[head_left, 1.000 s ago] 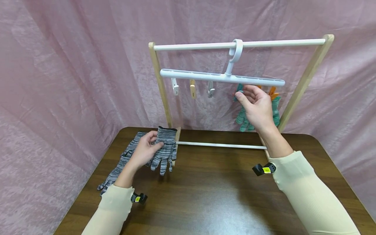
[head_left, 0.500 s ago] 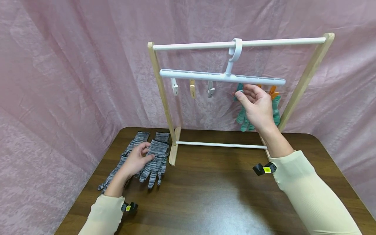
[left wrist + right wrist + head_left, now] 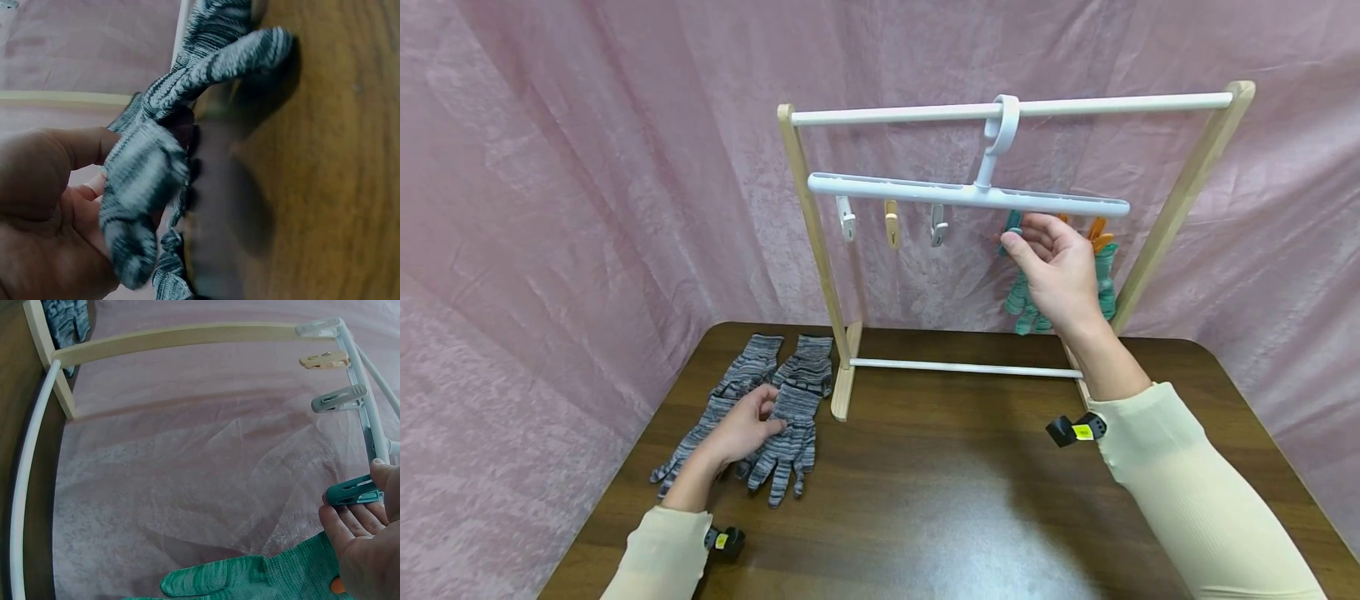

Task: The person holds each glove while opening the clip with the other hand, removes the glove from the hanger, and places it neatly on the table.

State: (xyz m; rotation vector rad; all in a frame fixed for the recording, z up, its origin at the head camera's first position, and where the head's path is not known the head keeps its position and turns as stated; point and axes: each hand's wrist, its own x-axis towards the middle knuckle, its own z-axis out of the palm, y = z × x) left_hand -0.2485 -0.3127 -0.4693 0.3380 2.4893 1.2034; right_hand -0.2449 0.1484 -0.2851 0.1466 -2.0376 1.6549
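My left hand (image 3: 739, 432) pinches a grey-and-black striped knit glove (image 3: 790, 446) between thumb and fingers, low over the table's left side. In the left wrist view the glove's fingers (image 3: 147, 169) dangle in front of the palm. More striped gloves (image 3: 748, 362) lie on the table beneath and beside it. At the rack, my right hand (image 3: 1063, 271) pinches a teal clothespin (image 3: 351, 491) under the white hanger (image 3: 917, 191). Green gloves (image 3: 1107, 283) hang from orange clothespins (image 3: 1099, 233) behind the right hand, which partly hides them.
A wooden rack with a white top bar (image 3: 1097, 106) carries the hanger. White, yellow (image 3: 892, 225) and grey (image 3: 937, 227) clothespins hang from the hanger's left half. The rack's left foot (image 3: 844, 392) stands right of the gloves. A pink curtain (image 3: 587, 167) backs the wooden table (image 3: 940, 483).
My left hand has drawn back from the rack's left foot, down and to the left, bringing the striped glove with it. The right hand stays at the teal clothespin.
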